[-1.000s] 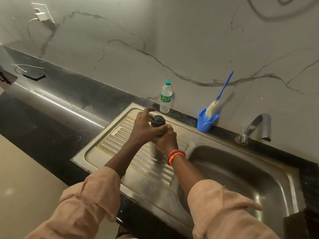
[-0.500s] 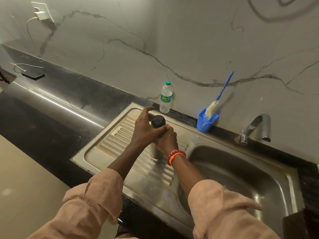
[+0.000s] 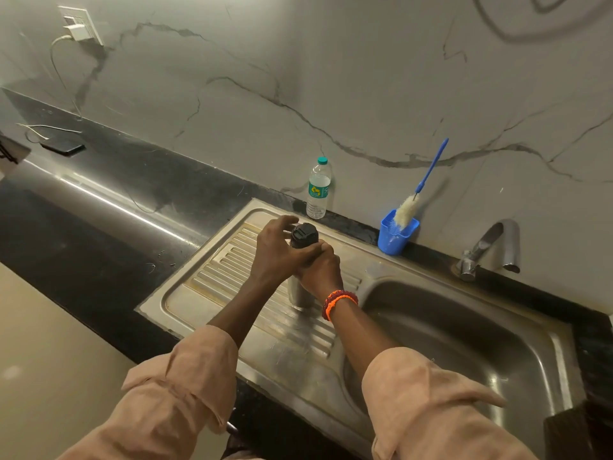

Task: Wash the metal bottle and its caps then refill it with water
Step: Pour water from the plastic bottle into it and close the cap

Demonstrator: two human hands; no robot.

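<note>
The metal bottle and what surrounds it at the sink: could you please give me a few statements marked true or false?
1. The metal bottle stands upright on the drainboard. True.
2. Its black cap is on. True.
3. Water runs from the tap. False: none is visible.
4. The brush lies in the basin. False: it stands in the blue cup.
5. The right hand grips the bottle. True.
6. The left hand rests on the counter. False: it grips the bottle's top.
</note>
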